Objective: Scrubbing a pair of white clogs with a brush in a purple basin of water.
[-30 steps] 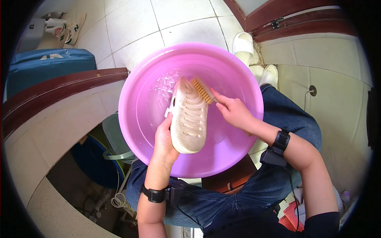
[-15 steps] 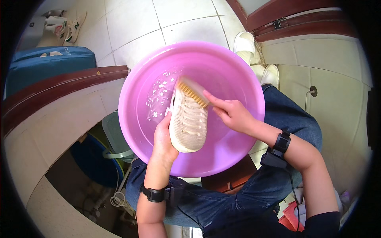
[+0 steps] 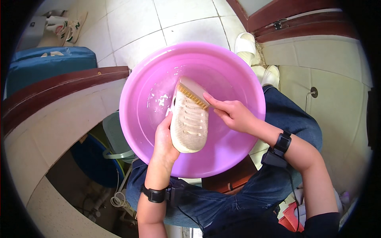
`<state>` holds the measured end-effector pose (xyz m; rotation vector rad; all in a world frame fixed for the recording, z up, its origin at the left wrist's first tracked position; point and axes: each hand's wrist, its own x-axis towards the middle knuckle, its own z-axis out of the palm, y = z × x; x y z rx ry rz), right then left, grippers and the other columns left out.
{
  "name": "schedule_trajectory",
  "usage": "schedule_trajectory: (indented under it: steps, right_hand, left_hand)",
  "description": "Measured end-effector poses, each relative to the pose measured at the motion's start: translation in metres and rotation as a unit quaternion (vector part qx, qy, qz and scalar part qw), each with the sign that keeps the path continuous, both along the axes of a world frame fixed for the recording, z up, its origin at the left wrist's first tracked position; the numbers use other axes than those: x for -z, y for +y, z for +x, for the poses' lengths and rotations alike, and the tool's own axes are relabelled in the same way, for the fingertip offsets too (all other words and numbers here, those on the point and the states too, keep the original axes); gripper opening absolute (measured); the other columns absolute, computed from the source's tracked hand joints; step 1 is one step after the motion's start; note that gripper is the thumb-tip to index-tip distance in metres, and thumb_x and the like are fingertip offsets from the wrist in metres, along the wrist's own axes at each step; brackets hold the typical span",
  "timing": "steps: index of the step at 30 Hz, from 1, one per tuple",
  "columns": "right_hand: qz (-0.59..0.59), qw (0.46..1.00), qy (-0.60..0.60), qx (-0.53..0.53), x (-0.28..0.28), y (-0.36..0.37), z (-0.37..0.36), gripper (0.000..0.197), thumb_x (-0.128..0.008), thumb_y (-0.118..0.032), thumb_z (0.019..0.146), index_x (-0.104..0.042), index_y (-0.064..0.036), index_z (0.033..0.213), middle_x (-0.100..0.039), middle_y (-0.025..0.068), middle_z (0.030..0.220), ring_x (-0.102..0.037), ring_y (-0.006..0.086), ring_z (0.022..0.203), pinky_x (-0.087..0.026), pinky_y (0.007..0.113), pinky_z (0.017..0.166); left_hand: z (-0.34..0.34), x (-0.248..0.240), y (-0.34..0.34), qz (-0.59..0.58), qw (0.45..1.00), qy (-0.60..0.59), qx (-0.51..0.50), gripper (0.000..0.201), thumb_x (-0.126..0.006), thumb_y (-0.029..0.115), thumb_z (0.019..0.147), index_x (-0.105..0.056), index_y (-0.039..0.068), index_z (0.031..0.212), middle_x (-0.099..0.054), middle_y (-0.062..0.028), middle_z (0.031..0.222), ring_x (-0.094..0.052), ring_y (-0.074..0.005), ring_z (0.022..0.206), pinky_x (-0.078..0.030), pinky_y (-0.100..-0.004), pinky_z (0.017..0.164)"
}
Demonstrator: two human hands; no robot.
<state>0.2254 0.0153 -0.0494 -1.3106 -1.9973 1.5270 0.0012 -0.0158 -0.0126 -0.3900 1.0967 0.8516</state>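
Observation:
A pale, off-white shoe (image 3: 189,129) is held over the pink basin (image 3: 125,107), its ribbed sole facing up. My left hand (image 3: 164,141) grips it along the left side, near the rounded end closest to me. Slanting across the far part of the sole is a scrubbing brush (image 3: 195,92) with yellowish bristles, which touch the ridges. My right hand (image 3: 236,114) is closed on the brush's right end, with the index finger stretched along its back. Water with some bright glints lies in the basin under the shoe.
Beyond the basin's right rim are my feet in white slippers (image 3: 245,45). A blue bag (image 3: 51,67) and a pair of sneakers (image 3: 73,29) stand at the far left. A dark red door frame (image 3: 63,87) comes close to the basin's left rim. A grey-green bucket-like container (image 3: 117,131) sits below.
The brush has shifted very slightly and looks sharper now. Glints on the water have thinned and moved. Both hands keep nearly the same places on the shoe and the brush.

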Motion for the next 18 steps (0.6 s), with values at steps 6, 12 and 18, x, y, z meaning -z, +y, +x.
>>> schedule_trajectory:
  steps: [6, 12, 18]
  right_hand:
    - [-0.057, 0.989, -0.136, 0.016, -0.003, 0.004, 0.001, 0.055, -0.052, -0.009, 0.087, -0.039, -0.023, 0.139, -0.061, 0.0201, 0.074, -0.06, 0.0372, 0.066, -0.048, 0.043, 0.063]
    - [-0.003, 0.995, -0.095, 0.019, 0.004, 0.0, 0.003, 0.052, -0.05, -0.012, 0.087, -0.04, -0.0221, 0.138, -0.059, 0.021, 0.067, -0.059, 0.0391, 0.064, -0.047, 0.048, 0.062]
    - [0.003, 0.995, -0.099, 0.009, 0.007, -0.002, 0.007, 0.055, -0.05, -0.009, 0.087, -0.037, -0.0205, 0.139, -0.061, 0.0212, 0.072, -0.06, 0.0393, 0.065, -0.048, 0.046, 0.064]
  left_hand:
    - [0.001, -0.004, 0.001, 0.003, 1.0, 0.021, 0.005, 0.04, -0.037, 0.026, 0.098, -0.05, -0.002, 0.122, -0.059, -0.0135, 0.117, -0.058, -0.0232, 0.104, -0.046, -0.0353, 0.091]
    - [0.001, -0.003, 0.001, 0.0, 1.0, 0.016, 0.005, 0.039, -0.038, 0.026, 0.097, -0.05, -0.001, 0.123, -0.059, -0.0133, 0.116, -0.058, -0.0231, 0.104, -0.046, -0.035, 0.091]
    - [0.001, -0.003, 0.001, 0.007, 1.0, 0.02, 0.006, 0.039, -0.038, 0.025, 0.097, -0.05, -0.002, 0.123, -0.06, -0.0132, 0.117, -0.059, -0.0229, 0.104, -0.046, -0.0352, 0.091]
